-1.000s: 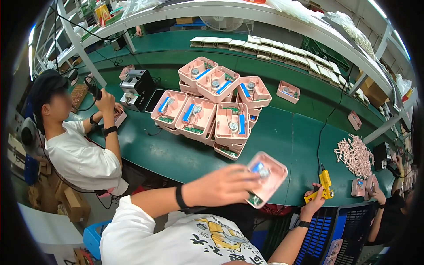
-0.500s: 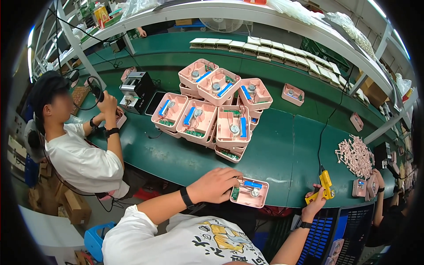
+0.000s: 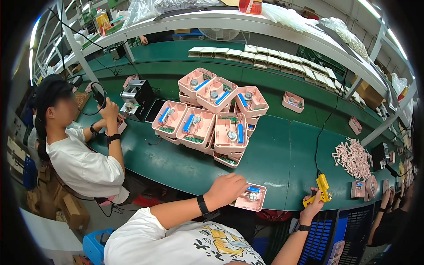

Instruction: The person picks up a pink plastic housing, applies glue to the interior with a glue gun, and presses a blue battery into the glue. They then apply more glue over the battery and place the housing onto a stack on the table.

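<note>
A shallow pink plastic case [image 3: 257,206] rests at the near edge of the green bench, with a blue cylindrical battery [image 3: 253,189] and a round silver part [image 3: 252,197] inside. My left hand [image 3: 225,191] reaches over its left end, fingers bent down and together; whatever they pinch is hidden under them. The green board at that end is covered by this hand. To the right, my right hand [image 3: 312,206] grips a corded yellow glue gun [image 3: 323,187] by its handle, apart from the case.
Stacked pink cases [image 3: 194,126] with batteries and wires fill the middle of the bench. A heap of small pink parts [image 3: 352,158] lies right. A black-and-silver machine [image 3: 136,99] stands left, near a co-worker [image 3: 84,145]. The gun's cord [image 3: 316,150] runs upward. Blue crates [image 3: 316,234] sit below.
My left hand has moved right over the case, now covering the green board that showed before. My right hand still holds the glue gun at nearly the same place.
</note>
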A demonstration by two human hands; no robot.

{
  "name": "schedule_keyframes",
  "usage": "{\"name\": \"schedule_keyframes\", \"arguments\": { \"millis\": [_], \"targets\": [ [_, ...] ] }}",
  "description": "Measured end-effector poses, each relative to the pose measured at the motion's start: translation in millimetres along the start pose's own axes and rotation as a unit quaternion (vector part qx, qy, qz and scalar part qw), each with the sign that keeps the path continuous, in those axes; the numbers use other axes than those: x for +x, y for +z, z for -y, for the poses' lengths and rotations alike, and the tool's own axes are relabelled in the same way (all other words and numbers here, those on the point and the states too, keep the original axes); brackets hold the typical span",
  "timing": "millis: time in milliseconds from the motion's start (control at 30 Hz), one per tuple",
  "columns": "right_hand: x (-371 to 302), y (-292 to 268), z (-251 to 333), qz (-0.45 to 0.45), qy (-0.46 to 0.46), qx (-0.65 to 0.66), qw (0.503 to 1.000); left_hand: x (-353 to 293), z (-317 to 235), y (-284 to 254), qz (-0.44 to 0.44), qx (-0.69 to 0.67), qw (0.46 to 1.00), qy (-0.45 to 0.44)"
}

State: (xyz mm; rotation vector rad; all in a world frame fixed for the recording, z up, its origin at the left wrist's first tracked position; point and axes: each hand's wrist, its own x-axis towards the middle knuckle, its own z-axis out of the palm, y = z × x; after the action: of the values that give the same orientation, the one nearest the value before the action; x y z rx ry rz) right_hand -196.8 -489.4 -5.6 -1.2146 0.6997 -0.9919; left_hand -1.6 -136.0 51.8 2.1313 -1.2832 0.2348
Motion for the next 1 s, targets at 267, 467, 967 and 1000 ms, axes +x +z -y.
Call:
{"name": "schedule_keyframes", "arguments": {
  "millis": [267,467,967,1000],
  "targets": [
    [-1,2,1,0.001,-0.001,0.004,1.000,17,-7,-10,0.112,0.019,0.993,-0.031],
    [-1,4,2,-0.003,-0.006,0.008,1.000,30,-12,-8,0.175,0.064,0.982,-0.038],
    [-3,2,2,0.009,-0.004,0.010,1.000,172,-64,-146,-0.017,-0.085,0.982,0.171],
    [-4,2,3,0.010,-0.003,0.010,1.000,197,-61,-155,-0.043,-0.101,0.979,0.169]
  ]
}}
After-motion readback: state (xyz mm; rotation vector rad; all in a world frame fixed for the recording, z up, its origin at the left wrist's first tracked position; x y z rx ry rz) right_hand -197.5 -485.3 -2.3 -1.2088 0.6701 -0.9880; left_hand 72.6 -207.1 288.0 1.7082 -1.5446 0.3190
